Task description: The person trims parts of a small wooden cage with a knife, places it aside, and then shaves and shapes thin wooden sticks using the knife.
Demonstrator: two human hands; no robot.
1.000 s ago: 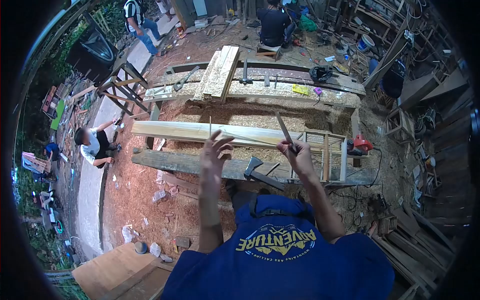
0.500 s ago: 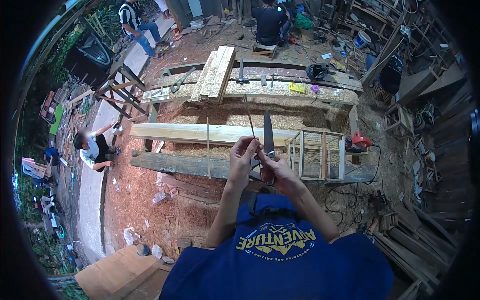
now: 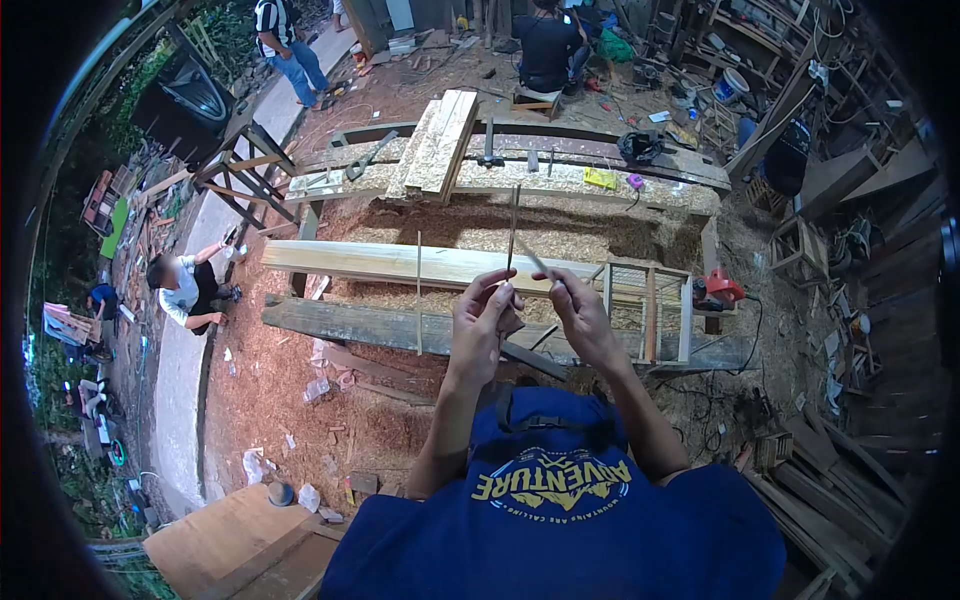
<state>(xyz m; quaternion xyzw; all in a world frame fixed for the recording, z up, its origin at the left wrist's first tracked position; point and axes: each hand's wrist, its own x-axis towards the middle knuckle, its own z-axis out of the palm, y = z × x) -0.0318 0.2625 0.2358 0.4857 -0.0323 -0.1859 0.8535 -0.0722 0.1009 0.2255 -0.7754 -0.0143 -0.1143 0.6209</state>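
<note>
A thin dark stick [image 3: 515, 225] stands upright in the fingers of my left hand [image 3: 480, 330]. Close beside it, my right hand [image 3: 585, 318] is closed on a knife, whose blade [image 3: 532, 254] is blurred and slants up to the left toward the stick. Beyond my hands lies a long pale beam [image 3: 350, 258], and a weathered plank [image 3: 340, 322] runs nearer to me. A thin light strip [image 3: 419, 300] lies across both, left of my hands. Behind my left hand, part of a hammer-like tool's dark handle [image 3: 535, 360] shows.
A slatted wooden frame [image 3: 651, 315] and a red power tool [image 3: 722, 288] are at the right. Boards [image 3: 440, 145] lie across the far bench [image 3: 560, 180]. One person [image 3: 185, 290] crouches at the left; another [image 3: 547, 55] sits at the back. Shavings cover the ground.
My left hand first came in from the left to meet my right and took the thin stick. Since then, the knife has tilted leftward and my right hand has shifted slightly right.
</note>
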